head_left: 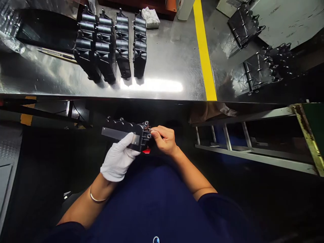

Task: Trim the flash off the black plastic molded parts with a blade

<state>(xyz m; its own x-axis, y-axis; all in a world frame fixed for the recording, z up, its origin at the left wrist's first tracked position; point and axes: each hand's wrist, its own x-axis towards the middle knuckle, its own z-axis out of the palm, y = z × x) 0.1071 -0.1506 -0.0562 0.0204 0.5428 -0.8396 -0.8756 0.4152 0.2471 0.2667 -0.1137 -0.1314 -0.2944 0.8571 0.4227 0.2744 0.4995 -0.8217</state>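
Note:
My left hand [118, 158], in a white glove, grips a black moulded housing [129, 127] in front of my body, below the bench edge. Its thumb presses a flat grey strip [113, 134] against the face of the housing. My right hand [165, 139] is bare and closed in a pinch at the right end of the housing, by the round bosses. A thin, light-coloured tool tip [151, 130] sticks out from its fingers and reaches the housing; the rest of the tool is hidden in the hand. A small red thing [146, 151] shows under the housing.
Several similar black housings [140, 47] stand in a row on the metal bench [172, 60]. A white crumpled packet [151, 18] lies behind them. Right of the yellow stripe [204, 50] are more black parts [260, 69]. A metal frame [248, 152] stands low at right.

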